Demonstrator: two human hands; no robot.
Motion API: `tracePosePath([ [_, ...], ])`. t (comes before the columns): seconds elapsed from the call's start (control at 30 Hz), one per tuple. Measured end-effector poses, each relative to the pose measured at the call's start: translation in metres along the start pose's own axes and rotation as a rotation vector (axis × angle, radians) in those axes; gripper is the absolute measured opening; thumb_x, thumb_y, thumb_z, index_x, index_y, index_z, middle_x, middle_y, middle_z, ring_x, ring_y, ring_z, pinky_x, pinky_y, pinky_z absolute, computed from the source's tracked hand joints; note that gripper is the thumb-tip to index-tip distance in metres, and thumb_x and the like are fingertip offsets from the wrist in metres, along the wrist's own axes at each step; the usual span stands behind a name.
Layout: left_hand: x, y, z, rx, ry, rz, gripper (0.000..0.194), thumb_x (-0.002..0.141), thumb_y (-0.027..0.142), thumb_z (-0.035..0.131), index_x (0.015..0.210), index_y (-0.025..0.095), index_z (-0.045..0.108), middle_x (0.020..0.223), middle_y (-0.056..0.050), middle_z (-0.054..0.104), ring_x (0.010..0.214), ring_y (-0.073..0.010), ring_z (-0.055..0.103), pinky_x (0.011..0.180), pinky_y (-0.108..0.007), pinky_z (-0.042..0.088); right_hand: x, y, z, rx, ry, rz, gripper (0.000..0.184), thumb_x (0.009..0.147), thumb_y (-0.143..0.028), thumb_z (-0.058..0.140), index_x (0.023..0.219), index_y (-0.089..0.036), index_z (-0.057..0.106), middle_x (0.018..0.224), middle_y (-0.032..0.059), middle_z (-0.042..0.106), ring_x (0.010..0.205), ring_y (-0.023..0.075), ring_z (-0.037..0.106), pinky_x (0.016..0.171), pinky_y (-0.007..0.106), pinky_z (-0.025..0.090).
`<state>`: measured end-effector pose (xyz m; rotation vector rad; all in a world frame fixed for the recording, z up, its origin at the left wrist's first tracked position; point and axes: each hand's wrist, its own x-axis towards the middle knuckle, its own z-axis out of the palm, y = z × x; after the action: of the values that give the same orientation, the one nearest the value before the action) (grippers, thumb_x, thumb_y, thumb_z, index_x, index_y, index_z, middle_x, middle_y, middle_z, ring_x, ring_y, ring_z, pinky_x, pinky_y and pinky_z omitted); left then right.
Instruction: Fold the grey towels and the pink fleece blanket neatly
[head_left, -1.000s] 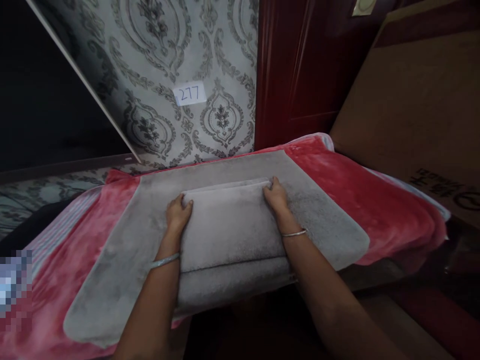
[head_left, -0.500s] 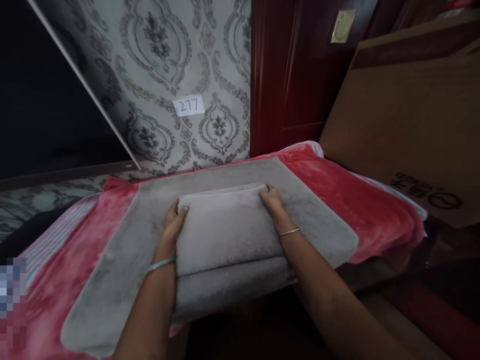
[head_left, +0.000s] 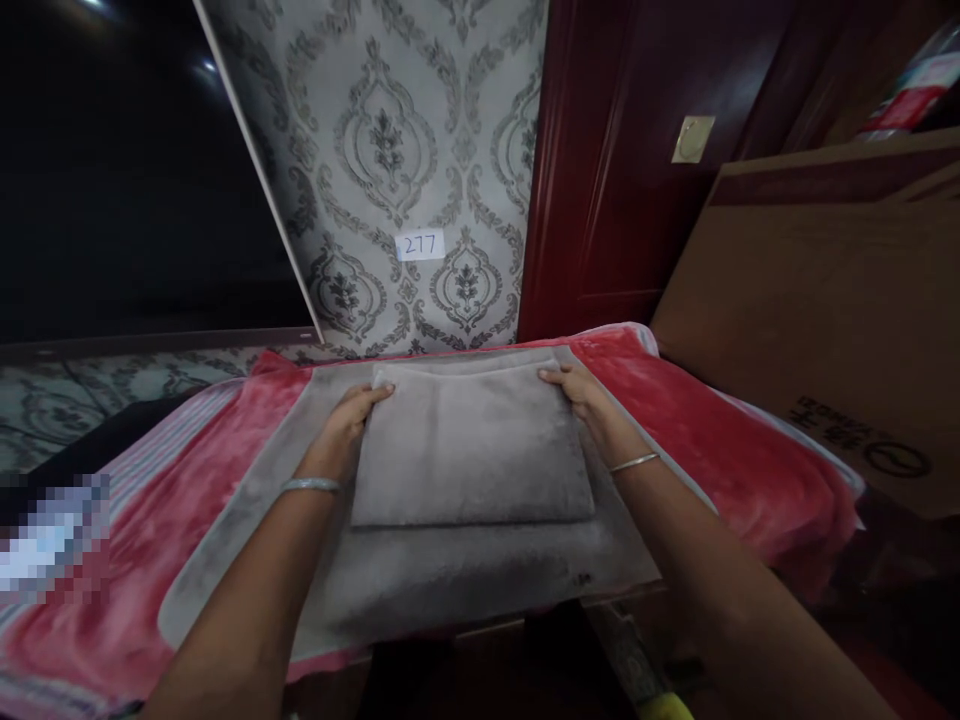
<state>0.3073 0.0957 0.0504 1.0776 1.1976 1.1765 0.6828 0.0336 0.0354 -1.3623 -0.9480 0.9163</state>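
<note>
A folded grey plush cloth [head_left: 472, 445] lies or hovers just over a larger grey plush mat [head_left: 240, 510]. I cannot tell whether the two are one piece. My left hand [head_left: 356, 410] pinches its far left corner, thumb on top and fingers underneath. At the far right corner, my right hand [head_left: 576, 388] grips it the same way. Between the hands, the cloth's back edge shows more than one layer. Beneath the mat spreads a red blanket [head_left: 690, 430] with a striped border.
A dark screen [head_left: 142, 190] stands at the left against patterned wallpaper [head_left: 390, 150], where a paper label [head_left: 420, 245] reads 277. Behind the blanket is a dark red door [head_left: 630, 170]. A large cardboard box [head_left: 817, 290] leans at the right, with a bottle [head_left: 915, 85] above it.
Both hands have brought the folded cloth farther back toward the wall, and its front edge now shows over the mat. The hands are slightly wider apart. My view has tilted upward.
</note>
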Motion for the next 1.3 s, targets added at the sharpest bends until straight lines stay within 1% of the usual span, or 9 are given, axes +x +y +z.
tracePosePath([
  [0.17,0.009,0.061,-0.001,0.016,-0.035,0.42,0.046,0.04,0.034,0.092,0.077,0.015,0.074,0.077,-0.004,0.075,0.07,-0.018,0.064,0.066,-0.027,0.053,0.019,-0.057,-0.01,0.085,0.063,-0.482,0.03,0.063,-0.027,0.075,0.091,-0.019,0.071,0.094,0.0029,0.074,0.089,0.0206,0.065,0.088,0.035,0.052],
  [0.27,0.005,0.074,-0.009,0.091,-0.016,0.617,0.046,0.044,0.038,0.09,0.081,0.016,0.073,0.082,-0.004,0.074,0.078,-0.0194,0.065,0.075,-0.03,0.054,0.015,-0.066,-0.019,-0.009,0.099,-0.743,0.037,0.066,-0.032,0.075,0.101,-0.02,0.069,0.104,0.004,0.072,0.098,0.022,0.064,0.096,0.04,0.05],
  [0.43,-0.03,0.02,-0.048,0.485,-0.046,0.776,0.034,0.064,0.042,0.08,0.088,0.019,0.072,0.092,-0.005,0.074,0.089,-0.0245,0.067,0.087,-0.038,0.054,-0.039,0.01,-0.042,-0.309,0.109,-0.816,0.027,0.073,-0.034,0.072,0.097,-0.023,0.067,0.099,0.0041,0.069,0.095,0.0238,0.063,0.09,0.04,0.05],
  [0.63,-0.088,-0.077,-0.082,0.943,-0.353,0.831,0.024,0.076,0.034,0.069,0.097,0.022,0.071,0.109,-0.01,0.073,0.105,-0.0267,0.067,0.098,-0.043,0.052,-0.111,0.113,-0.054,-0.503,-0.093,-0.729,0.028,0.068,-0.017,0.055,0.092,-0.025,0.067,0.1,0.0056,0.069,0.099,0.025,0.063,0.091,0.041,0.05],
  [0.73,-0.106,-0.095,-0.092,0.968,-0.326,0.734,0.024,0.082,0.031,0.06,0.1,0.025,0.073,0.121,-0.01,0.072,0.115,-0.0275,0.065,0.104,-0.045,0.05,-0.127,0.126,-0.063,-0.541,-0.132,-0.695,0.039,0.063,-0.016,0.053,0.097,-0.026,0.07,0.107,0.0068,0.07,0.107,0.0277,0.064,0.097,0.046,0.05],
  [0.87,-0.11,-0.078,-0.101,0.887,-0.152,0.519,0.025,0.085,0.034,0.051,0.084,0.03,0.075,0.105,-0.005,0.076,0.107,-0.028,0.068,0.102,-0.044,0.053,-0.132,0.107,-0.076,-0.543,-0.08,-0.51,0.029,0.079,-0.024,0.049,0.096,-0.029,0.073,0.103,0.0067,0.073,0.102,0.0274,0.067,0.098,0.047,0.052],
  [0.97,-0.095,-0.055,-0.078,0.894,-0.052,0.461,0.033,0.085,0.039,0.053,0.105,0.029,0.078,0.11,-0.004,0.076,0.106,-0.0299,0.069,0.1,-0.043,0.054,-0.114,0.076,-0.062,-0.48,0.131,-0.429,0.035,0.091,-0.036,0.049,0.117,-0.026,0.071,0.109,0.0084,0.074,0.106,0.0278,0.067,0.102,0.049,0.051],
  [1.13,-0.058,-0.04,0.03,1.106,-0.284,0.59,0.065,0.09,0.043,0.057,0.148,0.016,0.054,0.157,-0.011,0.05,0.148,-0.0298,0.041,0.124,-0.044,0.029,-0.049,0.036,0.016,-0.551,0.071,-0.508,0.059,0.098,-0.042,0.047,0.151,-0.017,0.05,0.154,0.013,0.051,0.145,0.0288,0.043,0.124,0.048,0.029],
  [1.3,-0.053,-0.069,0.095,1.458,-0.227,0.539,0.068,0.101,0.045,0.042,0.161,0.015,0.033,0.171,-0.017,0.02,0.158,-0.0352,0.015,0.126,-0.059,0.013,-0.033,0.063,0.068,-0.926,0.01,-0.381,0.063,0.099,-0.034,0.046,0.154,-0.005,0.041,0.164,0.0225,0.033,0.155,0.0363,0.022,0.125,0.061,0.014],
])
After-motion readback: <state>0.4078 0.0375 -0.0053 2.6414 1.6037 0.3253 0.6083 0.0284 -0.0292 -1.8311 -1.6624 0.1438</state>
